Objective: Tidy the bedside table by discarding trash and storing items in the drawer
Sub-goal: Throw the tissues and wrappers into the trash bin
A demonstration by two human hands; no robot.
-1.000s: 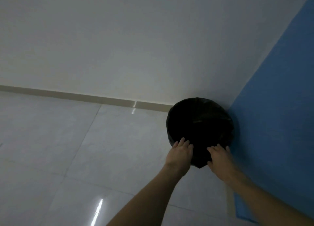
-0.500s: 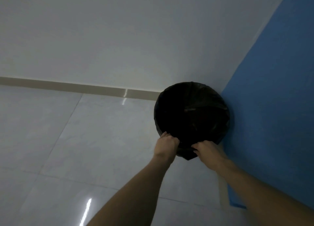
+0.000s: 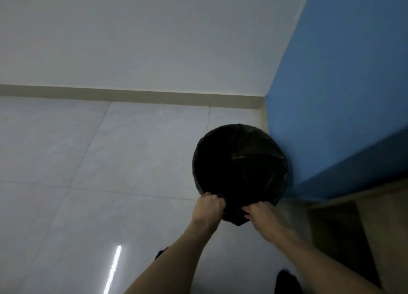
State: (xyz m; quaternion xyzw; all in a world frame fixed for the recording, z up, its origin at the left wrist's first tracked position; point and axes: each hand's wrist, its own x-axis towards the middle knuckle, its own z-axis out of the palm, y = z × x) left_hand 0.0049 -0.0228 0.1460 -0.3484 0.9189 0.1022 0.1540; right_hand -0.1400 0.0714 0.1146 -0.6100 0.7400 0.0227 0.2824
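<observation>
Trash bin (image 3: 240, 163), lined with a black bag, stands on the tiled floor (image 3: 110, 161) against the blue bedding (image 3: 342, 95). The left hand (image 3: 207, 209) and right hand (image 3: 265, 214) are each clenched on the liner's (image 3: 234, 216) near edge, seemingly to pull it over the rim so discarded trash stays inside

— What about the bin?
— The round trash bin (image 3: 240, 163) stands upright on the floor, lined with a black bag (image 3: 235, 215).
— Its inside?
— Too dark to tell; the bag's near edge is bunched over the rim.
</observation>
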